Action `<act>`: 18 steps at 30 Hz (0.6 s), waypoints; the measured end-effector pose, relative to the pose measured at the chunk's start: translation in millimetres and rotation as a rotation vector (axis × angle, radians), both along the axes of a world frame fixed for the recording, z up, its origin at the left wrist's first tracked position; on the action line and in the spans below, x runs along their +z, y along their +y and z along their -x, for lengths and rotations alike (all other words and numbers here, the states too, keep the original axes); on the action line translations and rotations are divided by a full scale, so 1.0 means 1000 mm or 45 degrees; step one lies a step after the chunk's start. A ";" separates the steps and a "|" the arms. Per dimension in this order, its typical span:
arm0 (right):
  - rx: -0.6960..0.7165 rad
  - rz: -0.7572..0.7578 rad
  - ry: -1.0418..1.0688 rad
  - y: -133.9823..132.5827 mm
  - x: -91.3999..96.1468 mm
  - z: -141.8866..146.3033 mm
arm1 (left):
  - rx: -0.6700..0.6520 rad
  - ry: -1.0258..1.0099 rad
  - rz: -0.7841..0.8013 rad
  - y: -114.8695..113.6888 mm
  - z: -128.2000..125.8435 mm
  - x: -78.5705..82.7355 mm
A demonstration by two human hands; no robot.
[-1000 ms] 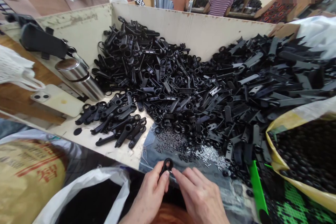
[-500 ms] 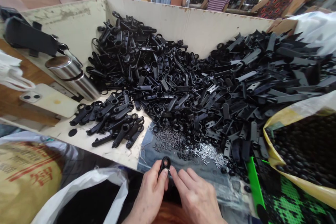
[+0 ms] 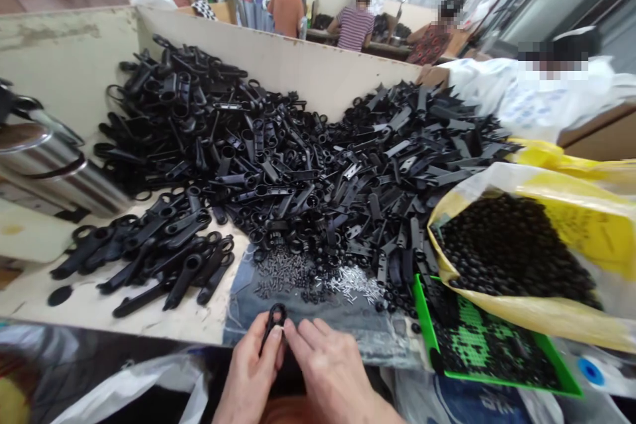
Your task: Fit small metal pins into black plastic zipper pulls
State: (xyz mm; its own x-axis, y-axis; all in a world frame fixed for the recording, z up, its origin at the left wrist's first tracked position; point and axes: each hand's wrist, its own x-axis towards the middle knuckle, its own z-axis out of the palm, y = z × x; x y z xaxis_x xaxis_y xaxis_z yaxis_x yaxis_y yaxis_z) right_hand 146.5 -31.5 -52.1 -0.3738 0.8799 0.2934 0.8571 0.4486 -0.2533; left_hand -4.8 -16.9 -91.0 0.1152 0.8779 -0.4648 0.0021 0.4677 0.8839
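My left hand (image 3: 251, 371) pinches a small black plastic part with a ring end (image 3: 274, 323), held upright at the table's near edge. My right hand (image 3: 330, 371) presses its fingertips against the same part from the right. Just beyond lies a patch of denim cloth (image 3: 238, 308) scattered with small metal pins (image 3: 348, 288) and dark screws (image 3: 281, 271). Behind that rises a large heap of black plastic parts (image 3: 278, 159). A smaller group of finished-looking black levers (image 3: 154, 252) lies to the left on the table.
A yellow bag full of small black round pieces (image 3: 507, 245) sits at right above a green tray (image 3: 422, 324). A steel flask (image 3: 59, 169) lies at left. A cream board wall (image 3: 308, 73) backs the heap. Several people sit beyond it; one in white is at far right.
The view has swung to the right, so the flask and phone slid left and the yellow bag came into full view. Both hands keep hold of the black part.
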 end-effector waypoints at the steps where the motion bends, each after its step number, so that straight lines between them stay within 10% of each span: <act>1: 0.007 0.071 0.054 -0.001 0.005 -0.007 | 0.012 -0.007 -0.009 0.000 0.001 0.002; 5: -0.019 0.248 0.374 0.003 0.031 -0.048 | 0.189 -0.036 0.013 0.007 0.011 0.023; 9: -0.420 0.393 0.378 0.043 0.050 -0.092 | 0.293 -0.126 0.064 0.028 0.017 0.048; 18: -0.712 0.381 0.122 0.133 0.026 -0.090 | 0.262 -0.240 -0.047 0.042 -0.015 0.058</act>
